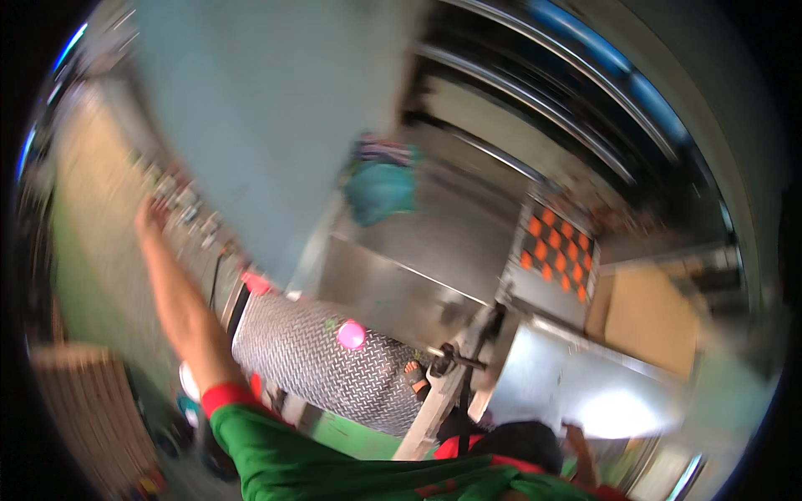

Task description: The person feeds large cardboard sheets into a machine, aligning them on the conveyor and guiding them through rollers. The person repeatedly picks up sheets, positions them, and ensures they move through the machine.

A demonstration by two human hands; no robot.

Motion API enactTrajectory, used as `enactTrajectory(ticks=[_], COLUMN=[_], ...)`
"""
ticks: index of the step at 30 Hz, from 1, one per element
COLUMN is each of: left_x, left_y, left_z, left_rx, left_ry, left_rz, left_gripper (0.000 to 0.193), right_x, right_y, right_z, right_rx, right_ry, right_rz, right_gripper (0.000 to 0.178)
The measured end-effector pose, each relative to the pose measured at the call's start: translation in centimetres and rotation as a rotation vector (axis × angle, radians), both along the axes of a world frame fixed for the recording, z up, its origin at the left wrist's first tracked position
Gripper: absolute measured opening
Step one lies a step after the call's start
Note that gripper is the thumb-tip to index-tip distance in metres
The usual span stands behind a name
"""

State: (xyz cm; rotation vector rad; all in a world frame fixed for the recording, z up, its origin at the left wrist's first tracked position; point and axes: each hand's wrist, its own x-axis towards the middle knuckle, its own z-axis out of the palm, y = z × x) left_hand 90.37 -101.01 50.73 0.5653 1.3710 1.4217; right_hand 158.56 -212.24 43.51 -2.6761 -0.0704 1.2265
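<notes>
My left arm stretches out to the far left, and my left hand (pixel 150 215) is at a row of small pale fittings (pixel 190 213) along the side of a blue-grey panel (pixel 267 108). Motion blur hides its fingers, so touch or grip cannot be told. At the lower right, my right hand (pixel 575 436) is by the near edge of a shiny metal table (pixel 576 380). It is small and smeared, and its fingers do not show clearly.
A teal cloth (pixel 380 192) lies on a metal surface. Right of it, a tray (pixel 541 296) carries rows of orange pieces. Below are a checker-plate step (pixel 292 355) with a pink round object (pixel 351 335), a black lever (pixel 455 361), and a cardboard box (pixel 656 313). Metal rollers (pixel 535 92) run above.
</notes>
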Motion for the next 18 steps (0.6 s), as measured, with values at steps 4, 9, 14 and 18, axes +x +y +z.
enactTrajectory(ticks=[4, 9, 14, 18], left_x=[0.1, -2.0, 1.4, 10.2], left_y=[1.4, -6.3, -32.9, -60.8], left_z=[0.0, -1.5, -17.2, -26.9], left_rx=[-0.033, 0.125, 0.082, -0.634], left_ry=[-0.057, 0.153, 1.879, 1.491], left_rz=[-0.232, -0.064, 0.284, -0.696], left_gripper=[0.059, 0.066, 0.043, 0.038], right_x=[-1.6, -3.6, -7.4, -9.1], right_y=[0.7, 3.9, 3.8, 1.1], right_z=[-0.3, 0.7, 2.1, 2.2], right_rx=[-0.014, 0.055, 0.132, 0.009], right_ry=[-0.083, -0.215, -0.068, -0.018], right_rz=[0.145, 0.476, -0.143, -0.104], right_gripper=[0.035, 0.039, 0.052, 0.055])
